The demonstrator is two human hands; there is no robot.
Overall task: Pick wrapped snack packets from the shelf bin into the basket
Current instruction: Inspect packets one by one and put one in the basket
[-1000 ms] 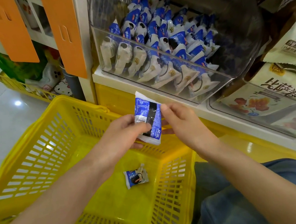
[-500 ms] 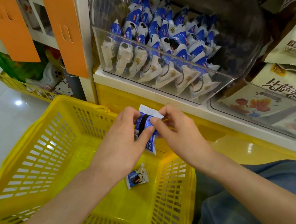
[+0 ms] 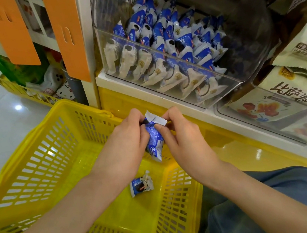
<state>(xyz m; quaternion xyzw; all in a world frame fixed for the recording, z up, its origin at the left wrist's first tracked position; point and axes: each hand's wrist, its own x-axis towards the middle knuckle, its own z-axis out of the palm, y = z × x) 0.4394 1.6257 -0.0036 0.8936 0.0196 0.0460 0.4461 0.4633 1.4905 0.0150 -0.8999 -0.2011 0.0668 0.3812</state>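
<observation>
So, head view (the only one we're getting): both hands are holding one blue-and-white snack packet (image 3: pixel 154 142) over the far end of the yellow basket (image 3: pixel 36 151). The left hand (image 3: pixel 121 140) is curling its fingers round the upper part. The right hand (image 3: pixel 182 138) is pinching the white crimped end between thumb and fingers.

A second ago that packet was being held up flat, face to the camera, just by the fingertips. Now the hands are closing in on it and it's hanging lower, turned on edge. I'm reading that as the looking-over part being done, so it's probably about to get dropped in.

A second packet (image 3: pixel 141 184) is already lying on the basket floor, right under the hands. The clear shelf bin (image 3: pixel 169 55) above is sitting pretty full, so if more are wanted, there's plenty of picking left.
</observation>
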